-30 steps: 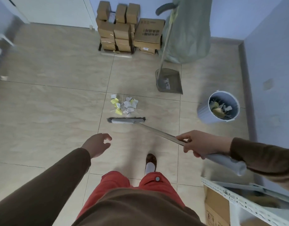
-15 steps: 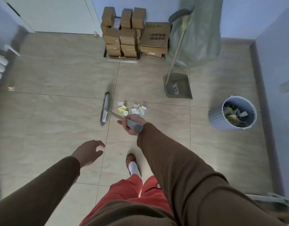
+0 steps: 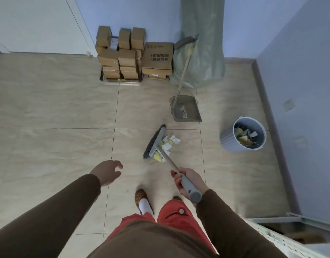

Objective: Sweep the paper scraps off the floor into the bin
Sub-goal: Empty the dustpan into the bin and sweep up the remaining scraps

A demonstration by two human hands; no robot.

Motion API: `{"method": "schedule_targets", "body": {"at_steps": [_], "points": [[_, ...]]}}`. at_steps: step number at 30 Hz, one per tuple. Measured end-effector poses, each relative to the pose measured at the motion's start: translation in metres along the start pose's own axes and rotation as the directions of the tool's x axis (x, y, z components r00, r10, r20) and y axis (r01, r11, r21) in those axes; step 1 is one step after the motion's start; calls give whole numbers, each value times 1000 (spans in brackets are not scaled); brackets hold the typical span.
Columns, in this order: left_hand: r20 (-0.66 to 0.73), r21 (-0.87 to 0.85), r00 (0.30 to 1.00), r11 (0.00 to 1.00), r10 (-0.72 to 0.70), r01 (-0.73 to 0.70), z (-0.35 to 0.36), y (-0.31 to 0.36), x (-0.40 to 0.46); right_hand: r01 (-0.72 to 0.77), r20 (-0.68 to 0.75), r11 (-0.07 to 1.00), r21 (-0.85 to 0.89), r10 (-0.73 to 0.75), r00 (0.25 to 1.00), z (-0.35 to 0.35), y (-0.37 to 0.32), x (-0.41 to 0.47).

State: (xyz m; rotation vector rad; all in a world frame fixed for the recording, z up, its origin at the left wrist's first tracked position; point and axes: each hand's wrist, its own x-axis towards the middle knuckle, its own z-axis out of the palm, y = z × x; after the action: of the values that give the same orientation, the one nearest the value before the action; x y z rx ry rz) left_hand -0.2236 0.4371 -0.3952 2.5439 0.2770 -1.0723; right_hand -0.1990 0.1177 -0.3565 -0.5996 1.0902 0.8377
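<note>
Your right hand [image 3: 189, 181]: fingers wrapped tight around the grey grip of the broom [image 3: 171, 161], near the top end of the handle, sleeve brown. The handle runs forward and to your left from that fist down to the broom head [image 3: 154, 141], which lies angled on the tiled floor [image 3: 54, 108] with its dark bristles on the far left side. Your left hand [image 3: 107, 172]: empty, held out above the floor, fingers loosely curled and apart, touching nothing. Paper scraps [image 3: 167, 145]: a small heap of white and yellow pieces, lying on the floor directly against the right side of the broom head and partly under the handle. Dustpan [image 3: 185, 109]: grey, flat on the floor just beyond the scraps, open side toward you, a few pale bits inside, its long handle leaning back against a tall green sack [image 3: 201, 53]. Bin [image 3: 241, 135]: pale blue, round, ribbed wall, standing to the right of the scraps near the wall, well apart from them, with yellow and white paper already inside. Cardboard boxes [image 3: 134, 56]: stacked against the far wall, left of the sack. Your own legs: red trousers, one patterned slipper [image 3: 141, 196] with a white sock showing below the hands. Metal shelf frame [image 3: 290, 233]: at the lower right edge.
</note>
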Motion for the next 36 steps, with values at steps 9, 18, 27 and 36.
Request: {"method": "schedule_targets", "body": {"at_steps": [9, 18, 27, 36], "points": [[-152, -89, 978, 984, 141, -156, -86, 115, 57, 34, 86, 999, -41, -30, 996, -39, -61, -75], [-498, 26, 804, 932, 325, -361, -253, 318, 165, 91, 45, 778, -622, -80, 996, 12, -224, -72], [-385, 199, 907, 975, 172, -100, -323, 395, 268, -12, 65, 604, -797, 106, 992, 66, -344, -47], [-2, -133, 1000, 991, 6, -6, -274, 407, 267, 34, 44, 337, -941, 21, 999, 47, -334, -53]]}}
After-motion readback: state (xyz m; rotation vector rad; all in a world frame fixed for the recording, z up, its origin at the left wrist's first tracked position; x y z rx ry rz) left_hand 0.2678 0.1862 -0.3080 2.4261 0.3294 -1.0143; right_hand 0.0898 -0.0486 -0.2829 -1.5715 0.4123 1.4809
